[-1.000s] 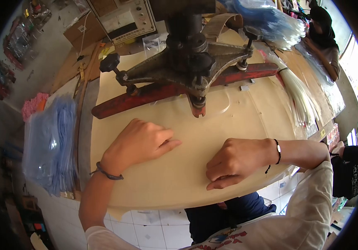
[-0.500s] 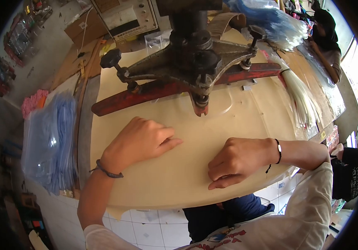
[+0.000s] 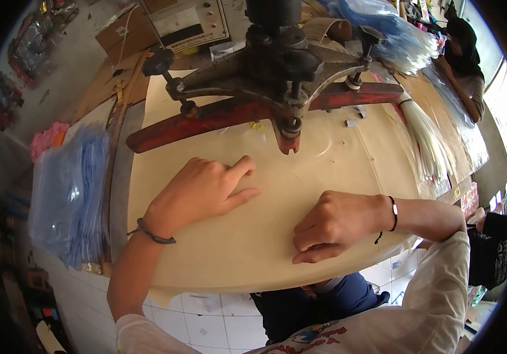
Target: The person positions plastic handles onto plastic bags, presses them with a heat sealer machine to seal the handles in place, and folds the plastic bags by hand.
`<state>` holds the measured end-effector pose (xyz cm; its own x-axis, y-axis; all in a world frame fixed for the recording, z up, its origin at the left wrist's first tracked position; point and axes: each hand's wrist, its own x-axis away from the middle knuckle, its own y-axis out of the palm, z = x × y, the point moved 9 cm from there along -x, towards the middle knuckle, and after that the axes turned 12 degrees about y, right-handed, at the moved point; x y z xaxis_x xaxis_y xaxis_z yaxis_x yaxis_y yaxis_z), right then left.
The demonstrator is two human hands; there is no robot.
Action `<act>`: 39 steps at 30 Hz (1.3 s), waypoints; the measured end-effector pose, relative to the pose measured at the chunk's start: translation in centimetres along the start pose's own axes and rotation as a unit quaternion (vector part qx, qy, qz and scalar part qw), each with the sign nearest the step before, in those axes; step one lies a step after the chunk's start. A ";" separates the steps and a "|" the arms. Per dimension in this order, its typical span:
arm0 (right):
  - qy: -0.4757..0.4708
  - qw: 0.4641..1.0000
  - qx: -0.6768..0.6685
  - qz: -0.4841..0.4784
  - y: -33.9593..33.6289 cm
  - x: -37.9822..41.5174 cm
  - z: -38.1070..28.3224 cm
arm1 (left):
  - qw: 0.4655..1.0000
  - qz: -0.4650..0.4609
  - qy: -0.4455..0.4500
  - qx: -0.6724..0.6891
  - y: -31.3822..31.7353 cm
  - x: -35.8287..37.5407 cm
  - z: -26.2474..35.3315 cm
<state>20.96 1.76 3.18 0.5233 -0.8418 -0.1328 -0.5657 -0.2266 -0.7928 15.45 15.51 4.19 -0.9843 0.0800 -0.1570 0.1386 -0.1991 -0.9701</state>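
My left hand (image 3: pixel 206 186) rests on the tan sheet (image 3: pixel 235 259) covering the table, thumb and index finger apart, nothing between them. To its right, my right hand (image 3: pixel 336 227) lies on the same sheet with its fingers curled; whether anything is under them is hidden. Beyond both hands stands a dark metal press head (image 3: pixel 283 76) with a long red bar (image 3: pixel 200 125) running across. Below the bar, a clear, curved-edged piece (image 3: pixel 318 144) lies on the sheet, hard to make out.
Stacked bluish plastic sleeves (image 3: pixel 67 197) lie at the left edge. A bundle of pale strips (image 3: pixel 427 141) is at the right, with clear plastic (image 3: pixel 383 38) behind. A control box (image 3: pixel 188 23) stands at the back. Other people (image 3: pixel 464 53) are at the right.
My left hand's index finger has lifted and spread away from the thumb. My right hand has barely moved. The press head appears slightly higher and further right in view.
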 end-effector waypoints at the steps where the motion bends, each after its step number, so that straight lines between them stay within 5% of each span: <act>1: 0.004 1.000 0.000 -0.004 0.0 0.1 0.1 | 1.000 -0.007 -0.011 -0.005 0.0 0.0 0.0; 4: 0.004 1.000 0.026 -0.006 -0.1 0.3 0.0 | 0.998 -0.034 -0.055 -0.003 0.1 -0.1 -0.5; 7: 0.006 1.000 0.004 -0.002 -0.1 0.3 0.2 | 0.998 0.062 -0.012 -0.011 -0.3 0.1 -0.7; 19: 0.010 1.000 0.023 0.003 -0.4 -0.2 -0.4 | 0.998 0.001 -0.061 -0.027 0.6 0.4 -1.6; 39: 0.031 0.997 0.073 -0.002 -0.3 -0.7 -0.1 | 0.992 0.060 -0.066 -0.093 1.7 -0.6 -2.7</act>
<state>20.68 2.33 3.59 0.4822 -0.8708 -0.0961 -0.4625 -0.1598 -0.8721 16.59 17.73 2.14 -0.9637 -0.0647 -0.2591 0.2606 -0.0150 -0.9653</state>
